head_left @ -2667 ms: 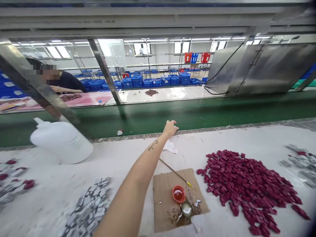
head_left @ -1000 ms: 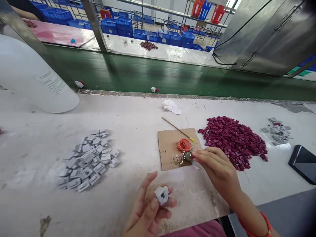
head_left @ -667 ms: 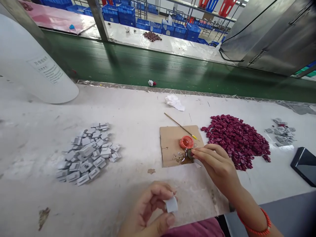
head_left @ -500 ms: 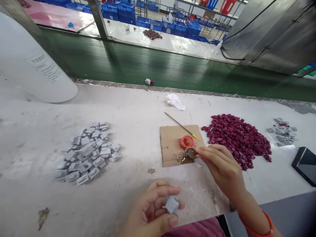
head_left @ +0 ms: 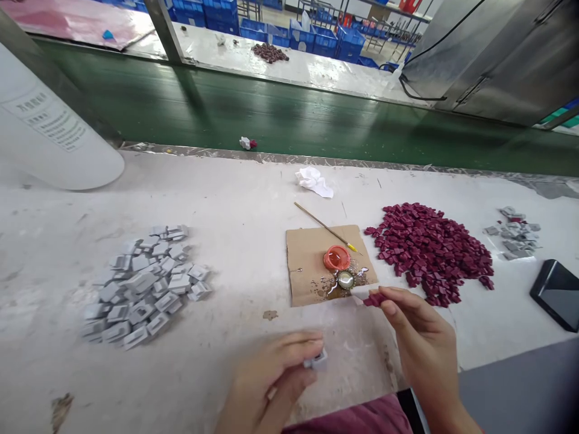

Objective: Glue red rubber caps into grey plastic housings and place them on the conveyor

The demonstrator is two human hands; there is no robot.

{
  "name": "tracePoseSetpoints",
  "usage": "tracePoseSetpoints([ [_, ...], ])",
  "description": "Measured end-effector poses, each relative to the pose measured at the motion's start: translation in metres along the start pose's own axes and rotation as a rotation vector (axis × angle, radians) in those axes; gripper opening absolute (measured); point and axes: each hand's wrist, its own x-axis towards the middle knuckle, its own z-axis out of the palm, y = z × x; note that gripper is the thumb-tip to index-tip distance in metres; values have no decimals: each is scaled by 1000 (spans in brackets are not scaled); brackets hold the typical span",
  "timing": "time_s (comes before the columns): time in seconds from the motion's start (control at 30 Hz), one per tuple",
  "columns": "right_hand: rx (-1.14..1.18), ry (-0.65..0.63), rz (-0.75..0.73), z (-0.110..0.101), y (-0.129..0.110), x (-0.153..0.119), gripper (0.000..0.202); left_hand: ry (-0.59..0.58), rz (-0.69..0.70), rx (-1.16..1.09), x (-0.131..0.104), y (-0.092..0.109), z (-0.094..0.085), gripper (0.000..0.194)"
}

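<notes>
The fingers of the right hand (head_left: 420,334) pinch a maroon piece (head_left: 374,299) near the cardboard (head_left: 304,246), those of the left hand (head_left: 269,374) pinch a grey piece (head_left: 319,360) nearer the person, and at far left a white jug (head_left: 97,160) bears a printed label (head_left: 47,117) too blurred to read.

- White labelled container (head_left: 54,129) stands at left
- Crumpled tissue (head_left: 314,181) lies on the worktop (head_left: 235,259)
- Black object (head_left: 558,296) lies at right
- Blue crates (head_left: 349,45) stand beyond the green belt (head_left: 316,117)
</notes>
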Motion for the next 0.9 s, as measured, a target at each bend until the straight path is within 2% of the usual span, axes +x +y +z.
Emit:
tracePoseSetpoints([
  [0.03, 17, 5, 2, 1, -1, -4, 9, 25, 110, 117, 1, -4, 0, 15],
  [0.1, 48, 5, -7, 5, -4, -13, 8, 59, 268, 307, 4, -13, -1, 26],
  [0.17, 82, -11, -40, 8, -7, -23, 10, 59, 356, 466, 6, -22, -3, 31],
  [0.27, 107, -95, -120, 14, -8, -37, 17, 59, 445, 648, 8, -29, -5, 26],
  [0.47, 65, -275, -249, 24, -2, -49, 27, 116, 458, 684, 8, -31, -2, 41],
  [0.77, -24, -385, -327, 24, -4, -46, 32, 83, 513, 726, 8, -35, -4, 38],
  [0.9, -20, -421, -285, 24, -4, -44, 28, 84, 502, 728, 7, -35, -5, 37],
])
